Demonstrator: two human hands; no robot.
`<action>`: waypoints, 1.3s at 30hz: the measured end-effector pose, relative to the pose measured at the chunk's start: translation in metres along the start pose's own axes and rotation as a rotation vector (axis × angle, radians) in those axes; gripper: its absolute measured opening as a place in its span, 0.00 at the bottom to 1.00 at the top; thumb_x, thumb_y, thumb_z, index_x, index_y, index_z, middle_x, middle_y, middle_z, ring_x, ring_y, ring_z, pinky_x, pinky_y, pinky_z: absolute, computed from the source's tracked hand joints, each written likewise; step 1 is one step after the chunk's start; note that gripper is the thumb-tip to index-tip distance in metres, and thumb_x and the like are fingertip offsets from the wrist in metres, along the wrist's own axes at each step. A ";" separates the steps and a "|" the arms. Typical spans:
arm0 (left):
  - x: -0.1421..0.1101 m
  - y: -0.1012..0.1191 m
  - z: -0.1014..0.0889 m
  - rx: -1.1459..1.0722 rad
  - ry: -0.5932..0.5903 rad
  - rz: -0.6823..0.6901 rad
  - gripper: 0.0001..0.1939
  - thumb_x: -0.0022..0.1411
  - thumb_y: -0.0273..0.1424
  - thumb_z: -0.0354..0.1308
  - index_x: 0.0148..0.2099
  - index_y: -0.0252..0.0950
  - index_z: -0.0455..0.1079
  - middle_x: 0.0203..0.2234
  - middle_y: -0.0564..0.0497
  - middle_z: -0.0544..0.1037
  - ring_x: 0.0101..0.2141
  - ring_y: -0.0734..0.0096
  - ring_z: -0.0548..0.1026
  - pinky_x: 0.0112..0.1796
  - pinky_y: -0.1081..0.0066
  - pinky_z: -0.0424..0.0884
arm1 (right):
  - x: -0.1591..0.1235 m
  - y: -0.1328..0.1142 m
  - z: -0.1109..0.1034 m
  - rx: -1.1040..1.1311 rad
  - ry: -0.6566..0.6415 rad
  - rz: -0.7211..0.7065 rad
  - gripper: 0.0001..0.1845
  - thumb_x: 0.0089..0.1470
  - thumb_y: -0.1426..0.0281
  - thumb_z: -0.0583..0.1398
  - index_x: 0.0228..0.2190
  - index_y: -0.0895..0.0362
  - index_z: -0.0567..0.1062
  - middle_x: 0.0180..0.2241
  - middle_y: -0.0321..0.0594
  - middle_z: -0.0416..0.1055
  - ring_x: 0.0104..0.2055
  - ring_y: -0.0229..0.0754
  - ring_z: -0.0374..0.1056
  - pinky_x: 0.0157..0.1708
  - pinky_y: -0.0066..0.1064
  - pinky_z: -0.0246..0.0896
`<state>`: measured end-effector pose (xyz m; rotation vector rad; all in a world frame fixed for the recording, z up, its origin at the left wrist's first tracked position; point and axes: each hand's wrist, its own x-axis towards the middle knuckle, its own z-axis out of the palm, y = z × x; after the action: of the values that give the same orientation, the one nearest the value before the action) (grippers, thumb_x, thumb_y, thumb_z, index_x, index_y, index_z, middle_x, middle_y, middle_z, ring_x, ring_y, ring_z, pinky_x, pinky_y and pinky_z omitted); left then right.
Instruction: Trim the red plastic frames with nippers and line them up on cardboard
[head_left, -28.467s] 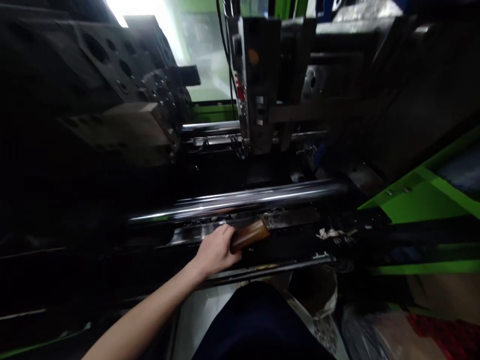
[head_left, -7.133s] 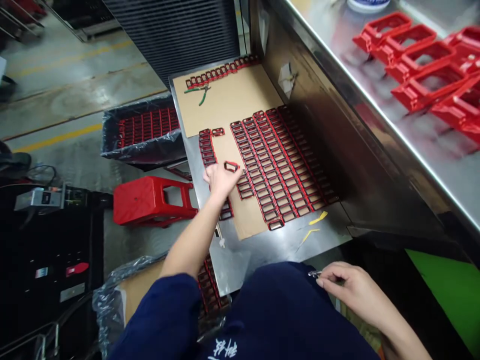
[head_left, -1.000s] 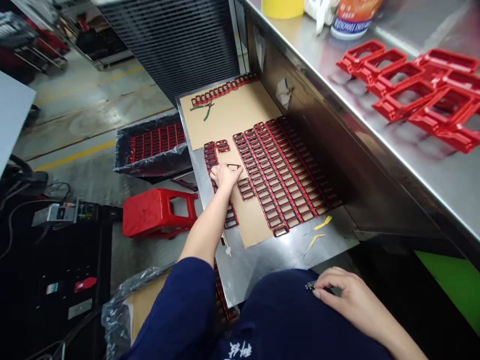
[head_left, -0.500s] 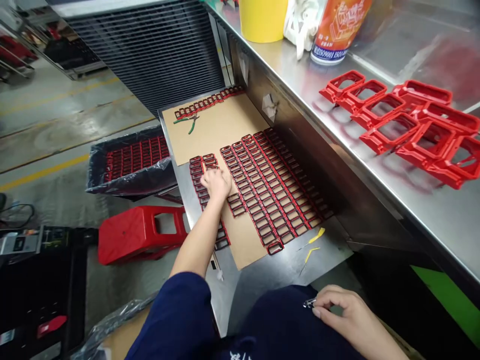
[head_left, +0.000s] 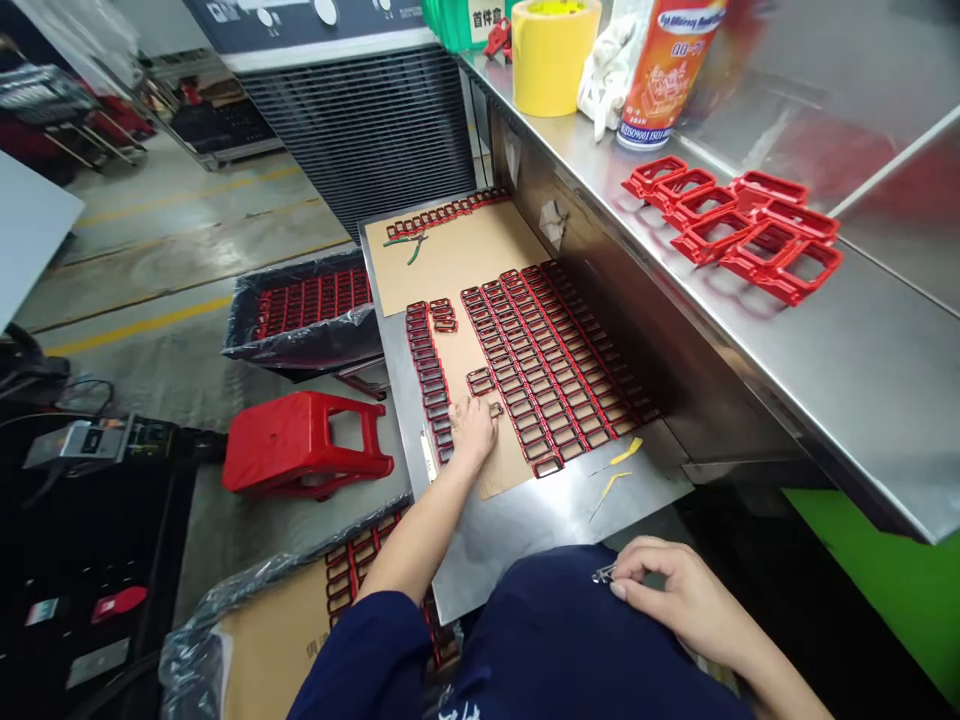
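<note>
My left hand (head_left: 474,430) is down on the brown cardboard with its fingers curled. A small red-and-black rectangular frame (head_left: 496,410) shows at its fingertips, partly hidden by them. To its right lie long rows of like frames (head_left: 551,390), side by side; a single column of frames (head_left: 427,365) runs along its left. Low in front of my dark blue shirt, my right hand (head_left: 664,590) pinches a small shiny metal piece (head_left: 603,575) between thumb and fingers, too small to name surely.
Green-handled pliers (head_left: 411,245) lie on the cardboard (head_left: 465,245). Two yellow-handled thin tools (head_left: 619,460) rest near the table's front edge. The steel shelf (head_left: 862,400) carries red frames (head_left: 750,225), a yellow tape roll (head_left: 555,65) and a spray can (head_left: 664,80). A red stool (head_left: 277,440) stands left.
My left hand has moved nearer to me and rightward, from the left frames to the gap beside the long rows. The right hand still pinches the metal piece. The view has shifted.
</note>
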<state>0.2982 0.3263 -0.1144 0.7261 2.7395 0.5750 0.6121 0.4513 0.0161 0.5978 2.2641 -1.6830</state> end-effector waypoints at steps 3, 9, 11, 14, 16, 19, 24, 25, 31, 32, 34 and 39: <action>-0.024 0.002 -0.013 -0.145 0.005 -0.065 0.15 0.60 0.29 0.57 0.49 0.33 0.72 0.45 0.36 0.77 0.55 0.46 0.69 0.59 0.49 0.59 | -0.002 0.006 0.000 0.024 0.019 -0.042 0.17 0.61 0.57 0.62 0.30 0.57 0.80 0.35 0.42 0.75 0.36 0.44 0.72 0.39 0.33 0.65; -0.134 0.029 -0.035 -0.566 -0.177 -0.068 0.23 0.70 0.36 0.46 0.63 0.32 0.62 0.32 0.48 0.77 0.29 0.67 0.76 0.33 0.67 0.74 | 0.012 0.004 0.006 0.488 -0.011 -0.218 0.14 0.55 0.57 0.70 0.30 0.55 0.82 0.36 0.43 0.78 0.46 0.48 0.75 0.49 0.37 0.70; -0.174 0.044 -0.041 -0.737 -0.272 0.019 0.23 0.69 0.40 0.51 0.62 0.35 0.64 0.33 0.49 0.78 0.26 0.71 0.74 0.30 0.70 0.73 | 0.020 -0.003 0.011 0.699 -0.095 -0.200 0.14 0.52 0.57 0.73 0.30 0.55 0.82 0.36 0.43 0.79 0.49 0.49 0.74 0.54 0.39 0.69; -0.212 0.059 -0.053 -0.872 -0.339 0.162 0.25 0.65 0.41 0.60 0.60 0.37 0.67 0.47 0.42 0.77 0.30 0.70 0.74 0.31 0.69 0.74 | 0.030 -0.011 0.020 0.916 -0.181 -0.059 0.14 0.50 0.59 0.74 0.30 0.56 0.81 0.35 0.41 0.78 0.43 0.45 0.76 0.48 0.36 0.73; -0.221 0.060 -0.061 -0.868 -0.401 0.213 0.30 0.60 0.40 0.66 0.62 0.39 0.66 0.57 0.39 0.72 0.36 0.66 0.77 0.35 0.66 0.77 | 0.035 -0.013 0.025 1.017 -0.203 0.031 0.15 0.50 0.60 0.75 0.30 0.57 0.81 0.33 0.40 0.78 0.37 0.42 0.76 0.42 0.34 0.75; -0.223 0.056 -0.069 -0.842 -0.488 0.276 0.41 0.53 0.36 0.72 0.67 0.40 0.61 0.61 0.39 0.69 0.51 0.55 0.76 0.50 0.57 0.77 | 0.038 -0.013 0.031 1.074 -0.207 0.104 0.16 0.48 0.61 0.75 0.30 0.59 0.80 0.32 0.41 0.78 0.34 0.41 0.75 0.41 0.34 0.76; -0.226 0.052 -0.073 -0.831 -0.341 0.361 0.39 0.55 0.30 0.70 0.66 0.42 0.61 0.58 0.41 0.70 0.59 0.55 0.71 0.61 0.54 0.69 | 0.036 -0.012 0.025 1.048 -0.218 0.047 0.16 0.50 0.59 0.74 0.30 0.57 0.80 0.33 0.40 0.78 0.34 0.43 0.76 0.37 0.34 0.77; -0.228 0.051 -0.073 -0.841 -0.295 0.372 0.39 0.55 0.31 0.71 0.66 0.42 0.61 0.58 0.41 0.70 0.58 0.55 0.71 0.59 0.55 0.70 | 0.033 -0.012 0.020 0.966 -0.178 -0.023 0.15 0.52 0.58 0.73 0.30 0.57 0.81 0.34 0.41 0.78 0.35 0.44 0.77 0.36 0.35 0.78; -0.230 0.052 -0.076 -0.898 -0.159 0.492 0.42 0.55 0.41 0.72 0.67 0.46 0.60 0.55 0.40 0.70 0.55 0.55 0.73 0.55 0.57 0.75 | 0.006 -0.022 -0.007 -0.048 0.078 -0.708 0.04 0.58 0.73 0.68 0.37 0.55 0.83 0.38 0.44 0.78 0.41 0.45 0.75 0.41 0.37 0.74; -0.229 0.052 -0.076 -0.909 -0.156 0.520 0.42 0.55 0.41 0.72 0.68 0.46 0.59 0.55 0.40 0.70 0.55 0.55 0.73 0.55 0.56 0.75 | 0.003 -0.025 -0.007 -0.116 0.070 -0.755 0.04 0.59 0.74 0.68 0.38 0.55 0.83 0.39 0.44 0.78 0.40 0.45 0.75 0.39 0.36 0.74; -0.227 0.053 -0.075 -0.931 -0.151 0.561 0.43 0.55 0.43 0.72 0.68 0.46 0.58 0.55 0.39 0.70 0.55 0.54 0.73 0.55 0.55 0.75 | 0.000 -0.031 -0.004 -0.166 0.051 -0.805 0.02 0.60 0.73 0.68 0.37 0.57 0.81 0.39 0.45 0.78 0.39 0.43 0.74 0.38 0.34 0.74; -0.223 0.053 -0.072 -0.970 -0.173 0.564 0.44 0.54 0.44 0.72 0.68 0.46 0.58 0.55 0.39 0.70 0.54 0.54 0.74 0.52 0.57 0.77 | 0.002 -0.038 0.005 -0.204 0.073 -0.864 0.03 0.60 0.72 0.69 0.36 0.58 0.80 0.39 0.45 0.78 0.37 0.41 0.75 0.37 0.32 0.74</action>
<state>0.4853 0.2308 0.0029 1.1472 1.7074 1.6695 0.5917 0.4378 0.0462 -0.4546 2.9239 -1.6913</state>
